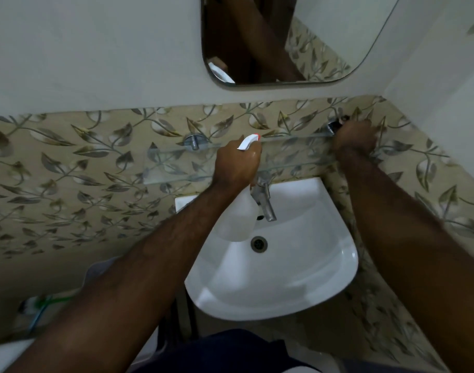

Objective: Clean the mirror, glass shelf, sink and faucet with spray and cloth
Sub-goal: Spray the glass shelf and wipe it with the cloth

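Observation:
My left hand (236,165) is shut on a spray bottle (237,219). Its white trigger head (247,142) points at the glass shelf (179,168), and its translucent body hangs over the white sink (306,267). My right hand (355,139) is closed at the shelf's right end, beside the bracket. A scrap of dark cloth (342,120) shows just above the knuckles; the rest is hidden. The chrome faucet (265,201) stands under the shelf, right of the bottle. The mirror (324,36) hangs above and reflects my arm.
Two chrome brackets, the left bracket (192,142) and the right bracket (332,128), fix the shelf to the leaf-patterned tiles. A side wall (432,76) closes in on the right. A green hose (46,301) lies low at the left. The drain (258,243) sits mid-basin.

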